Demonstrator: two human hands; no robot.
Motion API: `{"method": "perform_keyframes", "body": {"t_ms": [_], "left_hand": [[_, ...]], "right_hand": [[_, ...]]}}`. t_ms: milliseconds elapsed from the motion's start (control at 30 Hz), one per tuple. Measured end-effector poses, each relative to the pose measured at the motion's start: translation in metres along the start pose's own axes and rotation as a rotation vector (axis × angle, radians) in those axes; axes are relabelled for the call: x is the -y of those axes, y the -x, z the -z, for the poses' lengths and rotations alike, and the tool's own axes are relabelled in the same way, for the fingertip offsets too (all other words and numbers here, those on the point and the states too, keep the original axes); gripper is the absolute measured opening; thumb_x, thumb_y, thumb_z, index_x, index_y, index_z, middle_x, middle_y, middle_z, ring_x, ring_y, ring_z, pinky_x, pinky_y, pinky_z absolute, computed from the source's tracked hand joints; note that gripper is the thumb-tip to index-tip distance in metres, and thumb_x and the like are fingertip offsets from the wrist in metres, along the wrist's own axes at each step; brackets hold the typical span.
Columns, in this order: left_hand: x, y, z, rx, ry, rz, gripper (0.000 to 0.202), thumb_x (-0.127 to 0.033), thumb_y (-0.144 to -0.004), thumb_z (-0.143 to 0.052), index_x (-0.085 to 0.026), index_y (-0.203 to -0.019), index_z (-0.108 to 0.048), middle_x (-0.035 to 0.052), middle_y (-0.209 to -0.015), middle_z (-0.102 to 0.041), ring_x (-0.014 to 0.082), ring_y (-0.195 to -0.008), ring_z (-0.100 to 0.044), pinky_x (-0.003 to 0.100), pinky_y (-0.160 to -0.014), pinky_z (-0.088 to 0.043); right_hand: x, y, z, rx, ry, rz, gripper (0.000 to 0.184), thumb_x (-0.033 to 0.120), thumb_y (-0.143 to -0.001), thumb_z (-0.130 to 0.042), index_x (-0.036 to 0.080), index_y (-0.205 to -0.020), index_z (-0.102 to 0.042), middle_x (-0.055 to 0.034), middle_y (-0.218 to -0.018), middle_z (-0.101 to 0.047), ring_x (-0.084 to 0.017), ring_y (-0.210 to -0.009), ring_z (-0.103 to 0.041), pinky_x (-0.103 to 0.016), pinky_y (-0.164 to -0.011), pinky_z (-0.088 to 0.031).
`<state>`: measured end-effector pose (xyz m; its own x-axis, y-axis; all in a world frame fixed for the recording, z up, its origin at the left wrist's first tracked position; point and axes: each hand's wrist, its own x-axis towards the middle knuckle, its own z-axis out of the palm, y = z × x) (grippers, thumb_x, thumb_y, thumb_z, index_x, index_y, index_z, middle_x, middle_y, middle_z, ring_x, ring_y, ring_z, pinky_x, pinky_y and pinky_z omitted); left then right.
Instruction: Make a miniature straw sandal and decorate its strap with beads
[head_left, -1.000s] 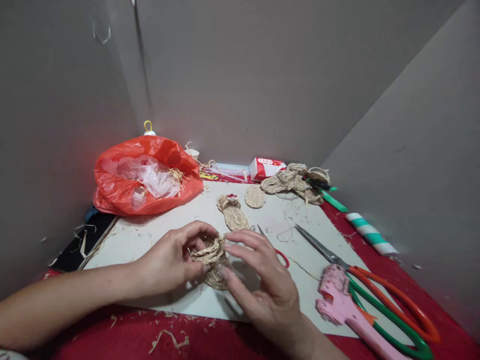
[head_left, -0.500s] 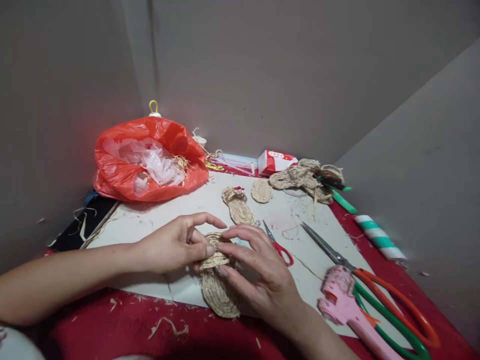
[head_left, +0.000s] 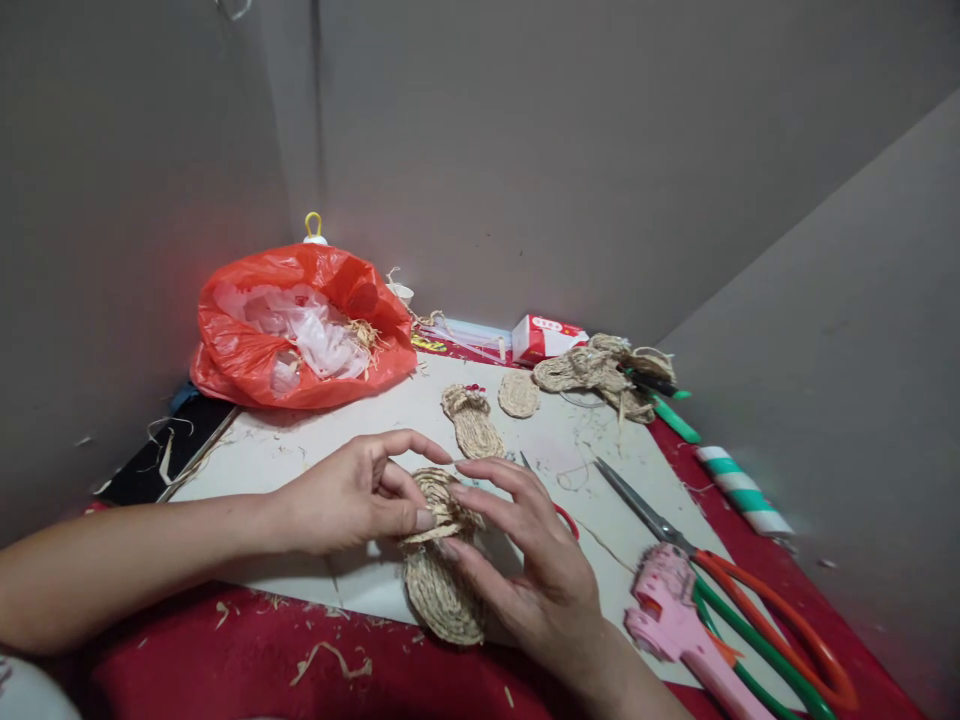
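A small woven straw sandal (head_left: 439,590) lies at the near edge of a pale work board (head_left: 300,460). My left hand (head_left: 352,495) pinches its braided strap from the left with thumb and fingers. My right hand (head_left: 525,560) meets it from the right, fingertips pressed on the same strap, other fingers slightly spread. A second finished straw sandal (head_left: 471,422) lies further back on the board.
A red plastic bag (head_left: 296,325) sits back left. A straw oval (head_left: 518,394), a pile of straw braid (head_left: 600,372) and a red-white box (head_left: 547,338) lie at the back. Small red scissors (head_left: 562,512), large scissors (head_left: 720,575) and a pink glue gun (head_left: 675,620) lie right.
The sandal went from held up between both hands to lying on the board's near edge. Both hands stay on its strap, with small finger shifts.
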<state>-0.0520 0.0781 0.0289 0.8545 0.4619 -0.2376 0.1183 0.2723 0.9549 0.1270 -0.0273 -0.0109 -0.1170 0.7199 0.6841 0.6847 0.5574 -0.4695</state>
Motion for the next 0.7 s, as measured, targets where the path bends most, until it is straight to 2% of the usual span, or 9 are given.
{"method": "perform_keyframes", "body": {"t_ms": [200,467,700], "left_hand": [[0.001,0.001,0.003,0.020,0.006,-0.039,0.043,-0.028,-0.075,-0.073,-0.016,-0.109,-0.052,-0.0057,-0.058,-0.060,0.0069,-0.049,-0.047,0.020,-0.053,-0.039],[-0.003,0.001,0.004,0.076,0.079,0.011,0.041,-0.024,-0.073,-0.073,-0.015,-0.108,-0.054,-0.0037,-0.058,-0.065,0.0075,-0.048,-0.053,0.019,-0.052,-0.045],[-0.002,0.001,0.004,0.129,0.102,0.061,0.039,-0.025,-0.073,-0.072,-0.015,-0.105,-0.053,-0.0021,-0.060,-0.067,0.0092,-0.049,-0.058,0.019,-0.049,-0.047]], "right_hand": [[0.007,-0.001,0.005,0.057,0.071,0.119,0.037,0.000,-0.077,-0.061,0.021,-0.108,-0.058,-0.0116,-0.120,-0.051,-0.026,-0.111,-0.051,-0.048,-0.094,-0.044],[0.012,-0.002,0.007,0.079,0.066,0.110,0.035,-0.001,-0.079,-0.059,0.021,-0.106,-0.059,-0.0115,-0.121,-0.052,-0.027,-0.114,-0.049,-0.048,-0.095,-0.042],[0.013,-0.002,0.010,0.153,0.001,0.129,0.029,0.002,-0.079,-0.061,0.019,-0.102,-0.061,-0.0109,-0.125,-0.049,-0.027,-0.117,-0.047,-0.048,-0.099,-0.040]]}}
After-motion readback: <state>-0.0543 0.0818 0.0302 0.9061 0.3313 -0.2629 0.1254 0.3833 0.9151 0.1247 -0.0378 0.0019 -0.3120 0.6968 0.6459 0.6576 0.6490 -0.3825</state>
